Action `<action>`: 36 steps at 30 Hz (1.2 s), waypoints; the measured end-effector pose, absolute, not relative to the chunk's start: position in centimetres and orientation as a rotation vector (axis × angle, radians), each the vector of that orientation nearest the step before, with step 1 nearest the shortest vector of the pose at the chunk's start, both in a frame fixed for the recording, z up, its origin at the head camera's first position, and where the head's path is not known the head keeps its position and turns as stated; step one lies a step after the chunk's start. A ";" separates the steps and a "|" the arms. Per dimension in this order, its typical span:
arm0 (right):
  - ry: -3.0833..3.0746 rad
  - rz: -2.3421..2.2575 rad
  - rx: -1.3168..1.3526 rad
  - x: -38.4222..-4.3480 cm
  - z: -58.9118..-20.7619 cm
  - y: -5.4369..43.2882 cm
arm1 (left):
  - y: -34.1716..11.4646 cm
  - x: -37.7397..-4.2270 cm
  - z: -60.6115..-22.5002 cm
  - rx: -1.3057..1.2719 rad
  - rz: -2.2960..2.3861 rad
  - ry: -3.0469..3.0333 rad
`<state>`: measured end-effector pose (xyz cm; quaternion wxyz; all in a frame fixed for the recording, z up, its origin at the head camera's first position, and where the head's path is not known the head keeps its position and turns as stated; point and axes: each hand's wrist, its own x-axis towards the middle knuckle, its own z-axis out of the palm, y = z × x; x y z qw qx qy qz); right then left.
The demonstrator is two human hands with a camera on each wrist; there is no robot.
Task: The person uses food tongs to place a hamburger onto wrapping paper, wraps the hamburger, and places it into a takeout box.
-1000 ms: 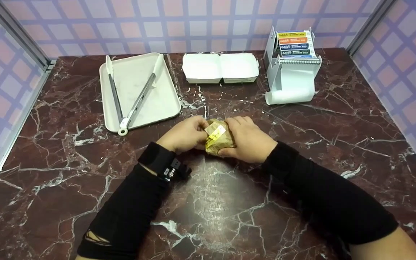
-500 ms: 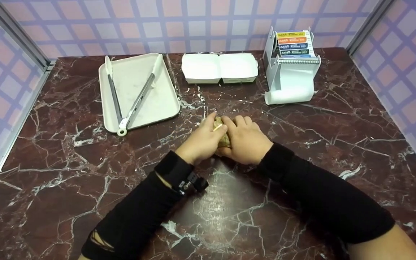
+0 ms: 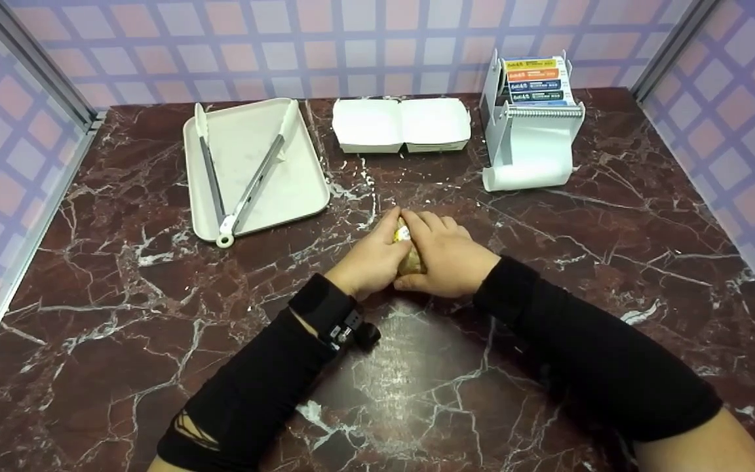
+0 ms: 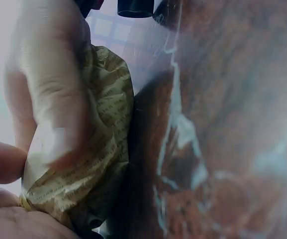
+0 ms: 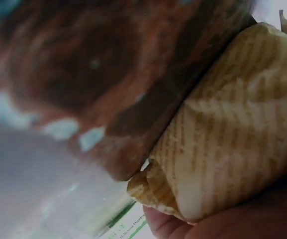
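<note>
A burger wrapped in brown printed paper (image 3: 411, 263) is between my two hands on the marbled table, mostly hidden by them in the head view. My left hand (image 3: 374, 259) grips its left side, thumb on top. Round the right side curls my right hand (image 3: 451, 255), with its thumb at the near edge. A bit of yellow and white label (image 3: 403, 233) shows in the gap between the hands. Close up in the right wrist view, the creased wrapper (image 5: 233, 124) has a folded corner by the right hand's fingers. In the left wrist view one hand is blurred.
An open white burger box (image 3: 402, 124) stands at the back middle. Left of it, tongs (image 3: 250, 183) lie spread on a cream tray (image 3: 309, 190). A label dispenser (image 3: 531, 118) with a hanging white strip stands back right. White crumbs dot the table; patterned walls enclose it.
My left hand has moved right, from pinching the wrapper's left edge to covering more of the burger. The label is now mostly hidden. My right hand keeps its place.
</note>
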<state>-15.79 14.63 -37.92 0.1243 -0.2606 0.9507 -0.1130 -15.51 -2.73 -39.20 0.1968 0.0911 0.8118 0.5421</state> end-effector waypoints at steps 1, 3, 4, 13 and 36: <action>2.777 -0.321 -0.757 -15.8 -37.9 14.6 | -2.8 -15.6 -39.2 0.259 1.521 2.265; 2.795 -0.296 -0.756 -15.8 -37.8 14.6 | -2.9 -15.6 -39.1 0.258 1.502 2.262; 2.806 -0.284 -0.759 -15.8 -37.8 14.7 | -3.0 -15.6 -39.0 0.257 1.483 2.265; 2.831 -0.324 -0.643 -16.6 -37.8 17.6 | -4.7 -16.9 -37.9 0.261 1.166 2.505; 2.935 -0.305 -0.484 -17.2 -37.9 21.5 | -5.9 -28.0 -36.4 0.171 0.400 2.925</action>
